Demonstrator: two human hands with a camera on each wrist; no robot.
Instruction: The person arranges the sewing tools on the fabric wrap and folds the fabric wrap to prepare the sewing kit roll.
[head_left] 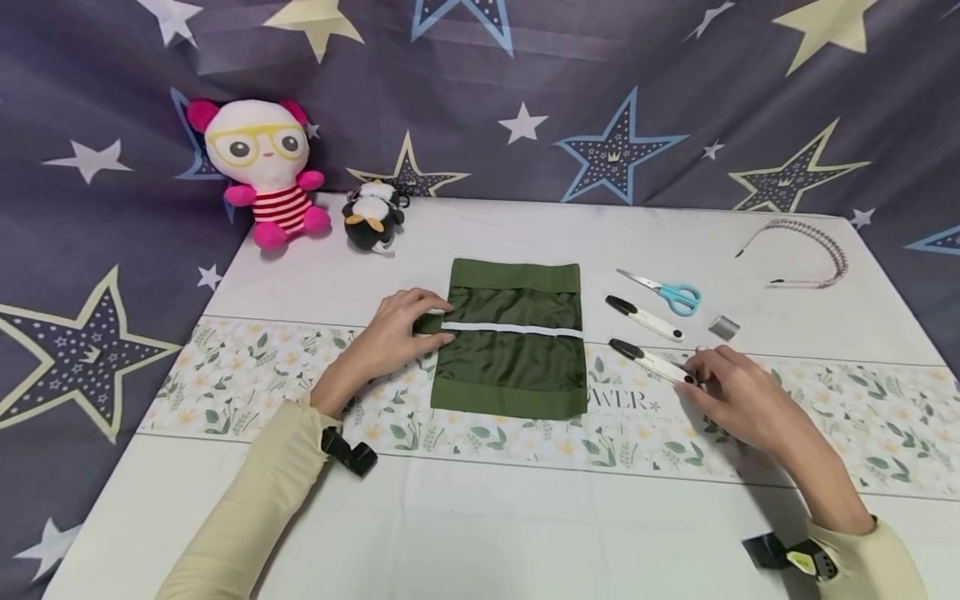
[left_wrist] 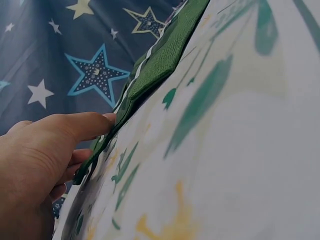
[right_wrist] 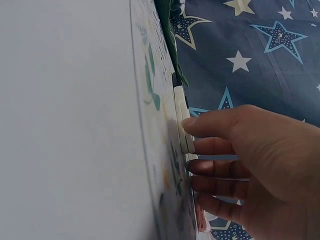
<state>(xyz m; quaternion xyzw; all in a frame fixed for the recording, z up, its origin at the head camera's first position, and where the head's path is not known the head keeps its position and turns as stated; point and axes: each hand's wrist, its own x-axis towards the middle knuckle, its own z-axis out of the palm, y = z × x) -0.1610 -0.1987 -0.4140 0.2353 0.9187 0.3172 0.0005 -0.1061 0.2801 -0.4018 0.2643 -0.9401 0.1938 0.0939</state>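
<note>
A dark green fabric piece (head_left: 510, 358) with a white strip (head_left: 512, 330) across its middle lies flat on the table. At its left edge rests my left hand (head_left: 393, 333), thumb and fingers spread either side of the strip's end. In the left wrist view, that fabric's edge (left_wrist: 155, 75) runs beside the fingertips. My right hand (head_left: 738, 396) pinches the plain end of a slim white tool with a black tip (head_left: 651, 363) between thumb and forefinger. The right wrist view shows the thumb against the tool's white body (right_wrist: 182, 107).
A matching black-tipped white tool (head_left: 645, 318), blue-handled scissors (head_left: 678, 297) and a small grey spool (head_left: 723, 327) lie beyond my right hand. A headband (head_left: 832, 250) sits back right. A pink plush toy (head_left: 262, 175) and penguin plush (head_left: 372, 217) stand back left before a starry cloth (head_left: 465, 108).
</note>
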